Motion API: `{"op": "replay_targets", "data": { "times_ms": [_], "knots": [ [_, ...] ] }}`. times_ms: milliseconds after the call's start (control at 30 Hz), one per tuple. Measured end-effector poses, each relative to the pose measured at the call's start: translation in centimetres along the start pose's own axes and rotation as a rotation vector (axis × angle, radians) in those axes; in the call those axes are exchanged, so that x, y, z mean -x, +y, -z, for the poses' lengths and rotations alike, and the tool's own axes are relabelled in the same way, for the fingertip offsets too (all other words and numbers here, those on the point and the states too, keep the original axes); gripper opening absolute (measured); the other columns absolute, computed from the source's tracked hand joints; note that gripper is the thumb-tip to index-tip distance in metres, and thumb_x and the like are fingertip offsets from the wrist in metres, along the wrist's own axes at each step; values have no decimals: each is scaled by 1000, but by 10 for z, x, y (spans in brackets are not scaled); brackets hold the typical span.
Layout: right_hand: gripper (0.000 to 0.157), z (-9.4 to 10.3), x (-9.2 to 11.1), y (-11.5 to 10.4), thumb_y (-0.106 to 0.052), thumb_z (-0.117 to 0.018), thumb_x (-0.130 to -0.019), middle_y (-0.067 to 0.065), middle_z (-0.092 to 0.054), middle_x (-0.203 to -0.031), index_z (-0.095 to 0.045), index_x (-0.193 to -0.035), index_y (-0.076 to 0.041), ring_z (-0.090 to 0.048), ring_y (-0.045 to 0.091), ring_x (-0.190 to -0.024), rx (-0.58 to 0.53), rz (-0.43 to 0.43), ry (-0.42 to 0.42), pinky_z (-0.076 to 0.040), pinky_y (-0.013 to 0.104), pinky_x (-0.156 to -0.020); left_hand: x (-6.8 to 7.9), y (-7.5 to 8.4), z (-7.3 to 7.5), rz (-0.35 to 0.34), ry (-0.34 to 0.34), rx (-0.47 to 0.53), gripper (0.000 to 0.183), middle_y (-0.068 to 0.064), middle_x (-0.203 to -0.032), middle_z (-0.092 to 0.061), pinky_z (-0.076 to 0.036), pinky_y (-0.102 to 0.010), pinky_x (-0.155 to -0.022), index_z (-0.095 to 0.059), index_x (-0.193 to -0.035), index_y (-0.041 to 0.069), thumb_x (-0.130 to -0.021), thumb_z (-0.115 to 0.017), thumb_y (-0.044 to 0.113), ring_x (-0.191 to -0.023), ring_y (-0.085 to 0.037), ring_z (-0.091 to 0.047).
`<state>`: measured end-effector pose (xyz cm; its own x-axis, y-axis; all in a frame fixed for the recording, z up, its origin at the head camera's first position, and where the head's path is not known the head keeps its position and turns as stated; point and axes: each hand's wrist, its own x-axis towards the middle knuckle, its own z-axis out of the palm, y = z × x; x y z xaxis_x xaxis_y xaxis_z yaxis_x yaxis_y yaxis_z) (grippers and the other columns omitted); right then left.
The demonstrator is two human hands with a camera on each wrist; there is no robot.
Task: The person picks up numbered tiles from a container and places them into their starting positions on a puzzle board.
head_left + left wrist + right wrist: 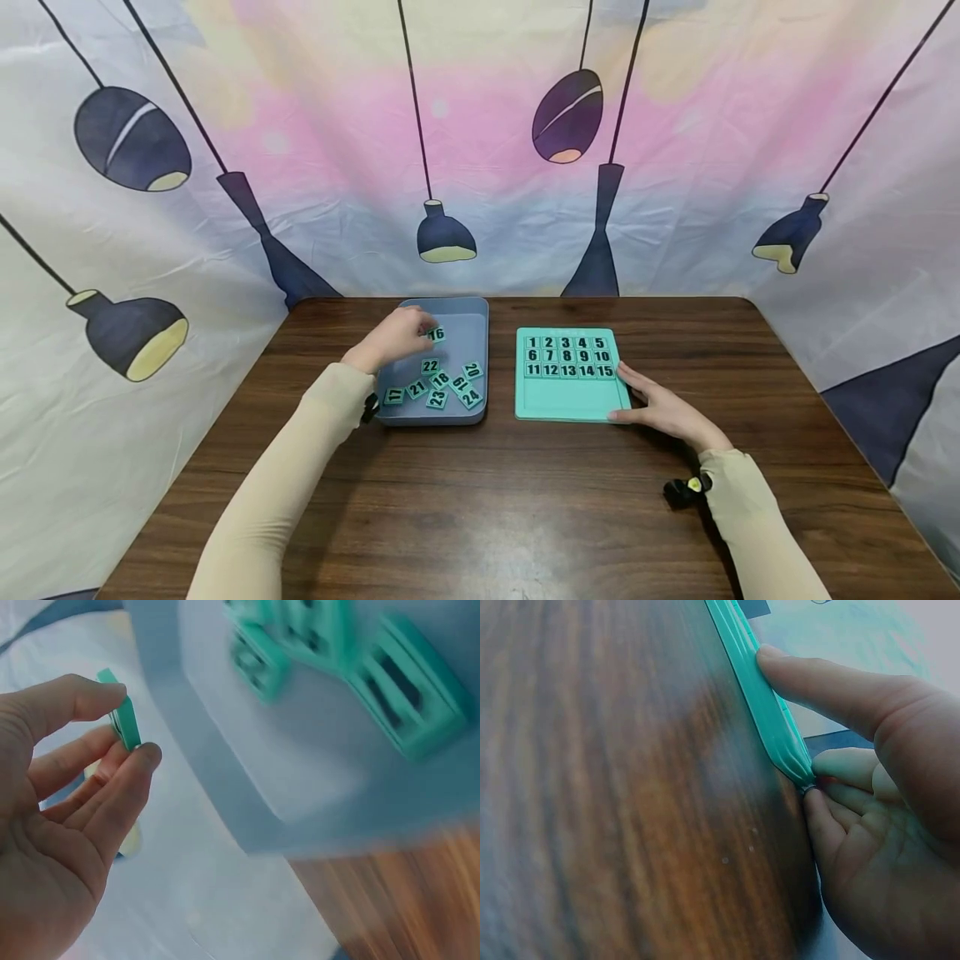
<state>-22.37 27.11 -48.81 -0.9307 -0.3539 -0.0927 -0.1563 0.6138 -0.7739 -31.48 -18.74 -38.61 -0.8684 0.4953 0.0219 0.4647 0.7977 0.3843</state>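
Note:
My left hand (pixel 397 337) pinches the number tile 16 (pixel 437 334) between thumb and fingertips, over the far part of a grey-blue tray (pixel 468 321). The left wrist view shows this green tile (pixel 126 724) nearly edge-on. Several loose number tiles, such as 22 (pixel 430 366) and 17 (pixel 393 396), lie at varied angles in the tray's near half. My right hand (pixel 671 410) holds the turquoise number board (pixel 562 402) at its right edge, thumb by the near corner. Tiles 1 to 15 sit in order in the board's upper three rows; its lower part shows bare turquoise.
Tray and board stand side by side near the far edge of a dark wooden table (pixel 480 508), with a strip of wood between them. Behind the table hangs a cloth (pixel 495 167) printed with lamps. A black band (pixel 682 492) is at my right wrist.

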Motion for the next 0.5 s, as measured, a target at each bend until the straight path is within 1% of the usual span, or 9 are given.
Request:
{"op": "replay_targets", "data": {
  "times_ms": [200, 367, 500],
  "knots": [
    [103, 1, 0, 1, -45, -77, -88, 16, -7, -168, -15, -163, -10, -18, 46, -149, -1, -2, -1, -27, 64, -114, -17, 37, -6, -42, 5, 38, 37, -15, -117, -64, -53, -44, -88, -67, -128, 0, -94, -66, 11, -103, -29, -62],
    [104, 1, 0, 2, -45, -78, -87, 15, -7, -168, -15, -162, -10, -16, 45, -150, -11, -7, 1, -26, 63, -114, -30, 69, -17, -91, -6, 65, 36, -14, -118, -63, -52, -42, -90, -67, -129, 2, -95, -67, 14, -107, -30, -61],
    [104, 1, 0, 2, -46, -78, -87, 14, -7, -168, -16, -162, -10, -14, 44, -151, -5, -1, 4, -25, 64, -114, -38, 92, -27, -121, -23, 100, 36, -11, -119, -62, -54, -38, -89, -67, -130, 3, -96, -69, 15, -105, -25, -63]
  ]
}}
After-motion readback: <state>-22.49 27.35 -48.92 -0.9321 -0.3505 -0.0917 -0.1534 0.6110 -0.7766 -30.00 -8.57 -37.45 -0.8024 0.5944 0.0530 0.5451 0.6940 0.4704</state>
